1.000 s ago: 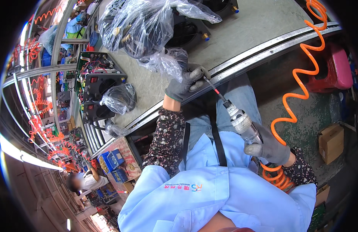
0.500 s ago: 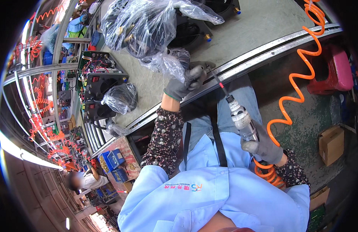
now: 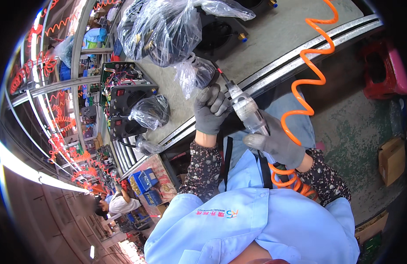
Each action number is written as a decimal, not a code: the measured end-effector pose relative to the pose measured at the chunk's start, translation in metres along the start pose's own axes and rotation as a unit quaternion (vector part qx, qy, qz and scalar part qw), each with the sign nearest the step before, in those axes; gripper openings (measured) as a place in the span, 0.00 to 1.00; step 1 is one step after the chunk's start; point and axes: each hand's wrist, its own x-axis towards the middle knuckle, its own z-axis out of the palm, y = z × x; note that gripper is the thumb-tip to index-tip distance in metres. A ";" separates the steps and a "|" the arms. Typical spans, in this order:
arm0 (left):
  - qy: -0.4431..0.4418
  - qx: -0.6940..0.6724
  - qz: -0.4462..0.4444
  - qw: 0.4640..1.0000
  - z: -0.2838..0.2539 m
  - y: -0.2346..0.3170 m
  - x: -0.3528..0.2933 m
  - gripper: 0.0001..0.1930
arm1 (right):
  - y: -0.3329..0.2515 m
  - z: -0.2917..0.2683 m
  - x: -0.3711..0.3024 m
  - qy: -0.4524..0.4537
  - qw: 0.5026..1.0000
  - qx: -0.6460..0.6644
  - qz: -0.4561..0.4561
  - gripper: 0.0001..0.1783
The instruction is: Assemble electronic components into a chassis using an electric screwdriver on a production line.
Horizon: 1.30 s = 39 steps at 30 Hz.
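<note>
Right now the silver pneumatic screwdriver [image 3: 247,110], tip pointing to eleven o'clock at a black part in a clear plastic bag [image 3: 195,75], sits clenched in the grey-gloved right hand [image 3: 278,143]. The grey-gloved left hand [image 3: 211,110] curls beside its nose, so a slipping bit could probably jab those fingers or snag the bag, and the coiled orange air hose [image 3: 307,86] might tug it off line.
</note>
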 end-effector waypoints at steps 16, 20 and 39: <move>-0.006 -0.022 -0.040 0.999 -0.012 0.016 -0.003 0.15 | -0.015 -0.001 0.008 -0.062 0.995 0.062 0.037 0.32; 0.005 -0.011 -0.035 0.999 -0.026 0.024 -0.003 0.14 | -0.016 0.000 0.011 -0.057 0.998 0.041 -0.005 0.30; 0.117 0.157 -0.039 0.980 -0.045 0.047 0.005 0.26 | -0.026 0.020 0.013 -0.100 0.957 0.269 0.049 0.18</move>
